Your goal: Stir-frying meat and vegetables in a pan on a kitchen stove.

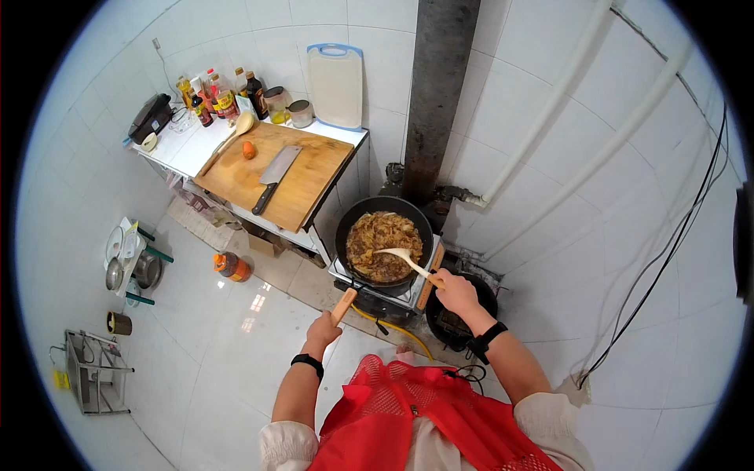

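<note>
A black wok [340, 247] stands on a gas stove [421, 292], holding brown, saucy shredded food [383, 229]. Its light wooden handle [345, 303] points towards me, and my left hand [323, 329] is closed round the lower end. My right hand [457, 292] grips a pale spatula [417, 268] with a wooden-coloured handle; its head rests in the food at the wok's right middle. On a wooden cutting board [318, 171], left of the wok, lie a cleaver [278, 176], an orange carrot piece [249, 150] and, along the left edge, a wooden ladle [234, 134].
Sauce bottles [226, 103], jars [300, 113] and an upright plastic cutting board [336, 88] line the counter's back. An orange-capped bottle [233, 266] is on the floor. A yellow hose [400, 329] runs below the stove; a black bucket [489, 288] stands to its right, beside pipes.
</note>
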### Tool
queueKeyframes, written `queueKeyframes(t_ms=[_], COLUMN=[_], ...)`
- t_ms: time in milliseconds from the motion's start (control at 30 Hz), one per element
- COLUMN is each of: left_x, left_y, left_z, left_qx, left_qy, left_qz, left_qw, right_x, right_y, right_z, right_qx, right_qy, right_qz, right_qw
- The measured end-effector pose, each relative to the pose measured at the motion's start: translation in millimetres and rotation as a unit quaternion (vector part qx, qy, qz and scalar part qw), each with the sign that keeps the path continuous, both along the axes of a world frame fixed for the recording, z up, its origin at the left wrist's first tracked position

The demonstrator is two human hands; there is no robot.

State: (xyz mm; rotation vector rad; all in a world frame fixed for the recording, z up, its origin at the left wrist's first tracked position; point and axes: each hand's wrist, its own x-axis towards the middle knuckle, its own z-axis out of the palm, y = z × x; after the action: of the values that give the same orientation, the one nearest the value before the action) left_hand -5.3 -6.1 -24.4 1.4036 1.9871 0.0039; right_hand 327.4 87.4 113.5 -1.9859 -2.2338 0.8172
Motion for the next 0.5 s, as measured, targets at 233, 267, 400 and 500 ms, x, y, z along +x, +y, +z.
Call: queueKeyframes(t_ms=[233,267,400,500], left_x=[3,3,8,7], left_y=[2,2,3,3], left_z=[9,11,18,16], left_qx=[-0.019,-0.028,-0.018,-0.012], left_qy=[-0.009,-0.01,0.008,0.015], left_qz=[0.023,0.031,0.004,0.006], left_qw=[1.0,0.999,1.0,1.0], right_x=[9,9,11,13], right_y=[-19,-23,-30,-29], right_z=[10,13,11,7], right_qx=[0.118,0.144,0.181,0.184], right_qy=[-0.061,-0.077,-0.112,-0.127], right_qz=[0.07,0.102,0.159,0.185], right_qw=[0.989,0.981,0.964,0.957])
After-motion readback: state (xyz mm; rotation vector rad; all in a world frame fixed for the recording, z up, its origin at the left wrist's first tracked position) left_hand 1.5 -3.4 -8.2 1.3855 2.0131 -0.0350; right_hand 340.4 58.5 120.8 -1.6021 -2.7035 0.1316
